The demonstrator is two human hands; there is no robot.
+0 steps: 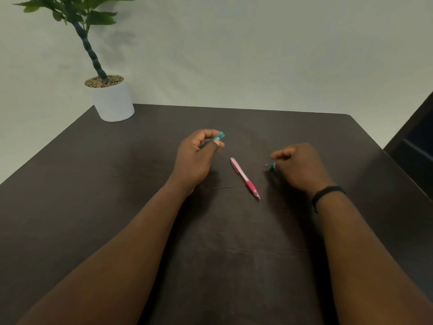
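A pink mechanical pencil [244,177] lies slanted on the dark table [117,184] between my hands. A thin pencil lead [222,187] lies on the table just left of the pencil's tip. My left hand [195,158] hovers over the table and pinches a small teal lead case [219,136] between thumb and fingers. My right hand [298,166] is low by the table to the right of the pencil and holds a small teal and clear cap [270,166] at its fingertips; the grip is partly hidden.
A white pot [112,102] with a green plant stands at the table's far left corner against a pale wall. A dark piece of furniture [414,141] sits off the table's right edge. A black band is on my right wrist.
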